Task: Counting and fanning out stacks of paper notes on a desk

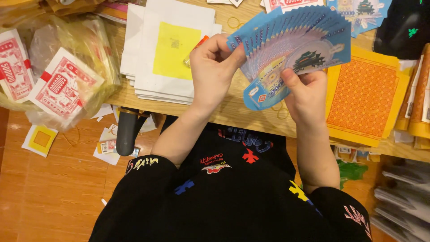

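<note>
Both hands are raised over the near edge of a wooden table (233,112), sharing one fan of blue paper notes (291,45). The fan spreads wide, notes overlapping in an arc from upper left to right, the frontmost showing a dark pagoda picture.

The left hand (214,67) closes on the fan's left edge, thumb in front, fingers curled behind the notes. A small orange-and-clear object (195,48) peeks out past its knuckles; whether the hand holds it cannot be told.

The right hand (307,96) pinches the lower corner where the notes converge, thumb (291,78) pressed on the front face, fingers behind. The grip is tight on the paper and the fan hangs above the table, not resting on it.

On the table to the left of the left hand lies a stack of white sheets (143,45) with a yellow square (175,50) on the top one. To the right of the right hand lies an orange patterned sheet with a yellow border (365,96). More blue notes (363,13) lie beyond the fan at the far side.

At far left, a clear plastic bag (96,45) holds bundles of red-and-white notes (62,87). Loose paper scraps (40,139) sit on the wooden floor (53,197) below. The person wears black sleeves (148,179) with coloured puzzle-piece patches.
</note>
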